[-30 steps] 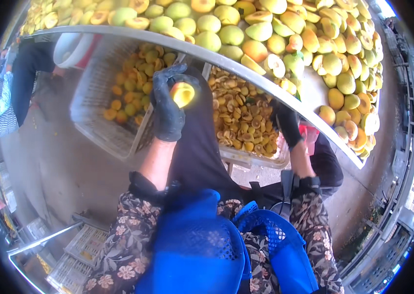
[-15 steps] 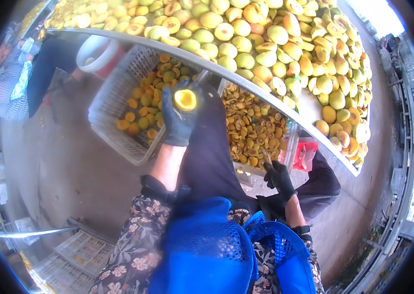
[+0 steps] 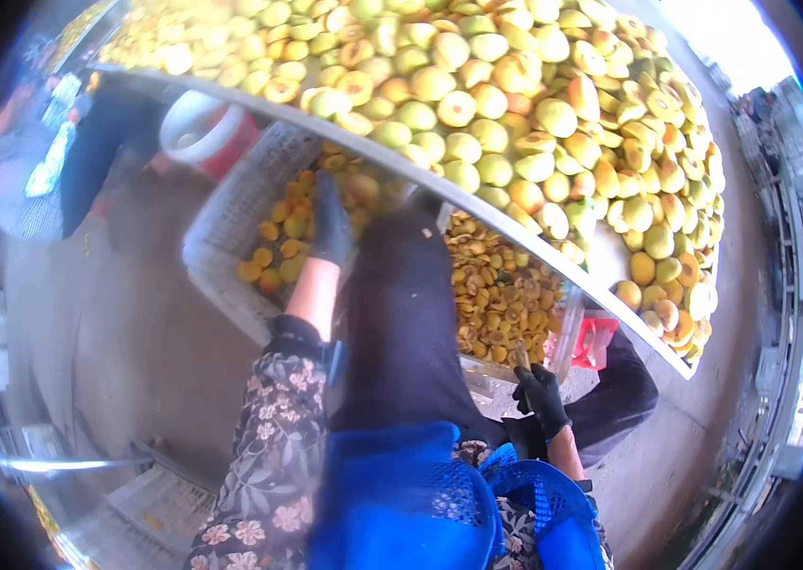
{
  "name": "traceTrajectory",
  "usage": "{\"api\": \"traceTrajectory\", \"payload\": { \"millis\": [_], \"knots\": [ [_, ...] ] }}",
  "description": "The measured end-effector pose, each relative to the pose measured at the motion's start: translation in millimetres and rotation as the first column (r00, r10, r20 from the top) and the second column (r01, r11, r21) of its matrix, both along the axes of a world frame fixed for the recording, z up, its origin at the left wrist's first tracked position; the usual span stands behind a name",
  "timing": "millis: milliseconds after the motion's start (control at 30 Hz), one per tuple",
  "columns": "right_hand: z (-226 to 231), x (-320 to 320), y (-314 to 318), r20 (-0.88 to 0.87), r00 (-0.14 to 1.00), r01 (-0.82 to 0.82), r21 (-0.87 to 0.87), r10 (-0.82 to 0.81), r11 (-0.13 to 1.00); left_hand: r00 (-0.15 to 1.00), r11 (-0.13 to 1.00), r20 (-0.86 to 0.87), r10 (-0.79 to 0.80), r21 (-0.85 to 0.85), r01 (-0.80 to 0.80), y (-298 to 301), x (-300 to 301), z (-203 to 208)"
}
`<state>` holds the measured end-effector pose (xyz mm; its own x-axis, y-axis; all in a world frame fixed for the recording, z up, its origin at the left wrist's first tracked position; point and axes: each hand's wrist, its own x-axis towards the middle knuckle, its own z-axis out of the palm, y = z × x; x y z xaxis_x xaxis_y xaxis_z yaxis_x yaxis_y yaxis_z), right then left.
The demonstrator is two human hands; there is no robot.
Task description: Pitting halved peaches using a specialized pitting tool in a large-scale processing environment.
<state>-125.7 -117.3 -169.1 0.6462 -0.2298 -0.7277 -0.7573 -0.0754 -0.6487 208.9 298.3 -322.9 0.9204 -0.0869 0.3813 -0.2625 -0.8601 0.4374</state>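
My left hand (image 3: 329,226), in a dark glove, reaches into a pale plastic crate (image 3: 221,218) of yellow peach halves (image 3: 273,277). Its fingers look stretched out edge-on; the palm side is partly hidden, and I see no fruit held in it. My right hand (image 3: 542,401), also gloved in black, is closed round a slim tan hand tool (image 3: 520,357), whose tip points up and away from me. That tool is in front of a second crate (image 3: 568,332) filled with small brownish-yellow fruit pieces (image 3: 501,294).
A metal-edged table (image 3: 477,204) heaped with peaches (image 3: 535,114) slants across the far side above both crates. A red bag (image 3: 593,342) hangs by the right crate. At far left sits another person (image 3: 26,180) near a white and red bucket (image 3: 200,133). Flat crates (image 3: 150,508) lie lower left.
My left hand has moved from above my knee, where it held a hollowed yellow peach half, left into the crate. The half no longer shows in it. My right hand still holds the tool.
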Motion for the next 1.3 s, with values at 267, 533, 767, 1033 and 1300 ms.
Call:
{"api": "traceTrajectory", "payload": {
  "millis": [267,533,767,1033,1300],
  "knots": [
    [3.5,-2.9,-13.5,-0.049,0.990,0.135,0.040,-0.133,0.990,0.924,0.922,0.375,-0.071,-0.328,0.205,-168.4,-57.4,255.2],
    [8.8,-9.5,-19.9,0.017,0.995,0.094,0.109,-0.097,0.990,0.840,0.771,0.218,-0.497,-0.333,0.543,-258.9,-49.4,286.0],
    [1.9,-18.1,-26.0,0.096,0.991,0.086,0.110,-0.096,0.990,0.563,0.459,-0.058,-0.824,0.514,0.725,-322.1,-49.5,261.4],
    [10.5,-22.8,-28.0,0.180,0.981,0.060,0.063,-0.070,0.996,0.659,0.592,-0.172,-0.733,0.316,0.741,-340.3,-55.8,264.4],
    [51.2,-24.8,-37.2,0.409,0.908,0.087,0.030,-0.092,0.996,0.574,0.586,0.129,-0.809,0.084,0.806,-308.3,-62.0,279.6]
  ]
}}
